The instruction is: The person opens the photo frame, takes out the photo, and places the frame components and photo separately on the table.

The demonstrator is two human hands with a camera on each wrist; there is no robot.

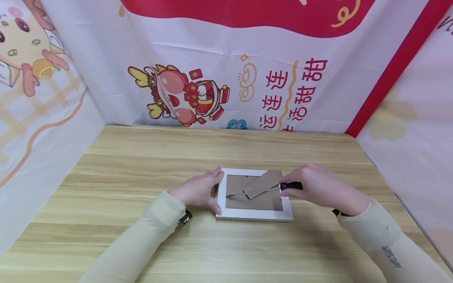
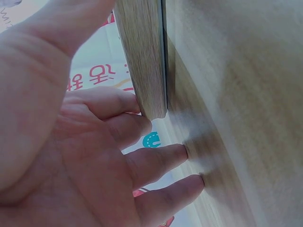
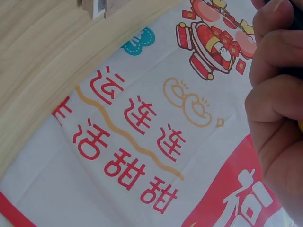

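A white picture frame [image 1: 255,214] lies back side up on the table, its brown backing board [image 1: 233,184] and a fold-out stand [image 1: 265,181] showing. My left hand [image 1: 199,190] holds the left side, thumb at the near corner and fingers at the far one. In the left wrist view, fingertips [image 2: 135,101] meet the frame's wood-grain edge [image 2: 144,56]. My right hand [image 1: 315,186] grips a screwdriver [image 1: 291,185] by its black handle. Its thin metal shaft slants across the backing, with the tip at the board's left edge. The right wrist view shows only curled fingers [image 3: 279,85] round the dark handle.
The wood-grain table [image 1: 148,157] runs back to a printed cloth [image 1: 233,78] with red characters and a cartoon figure. More cloth hangs along the left side [image 1: 39,129] and the right side [image 1: 410,129].
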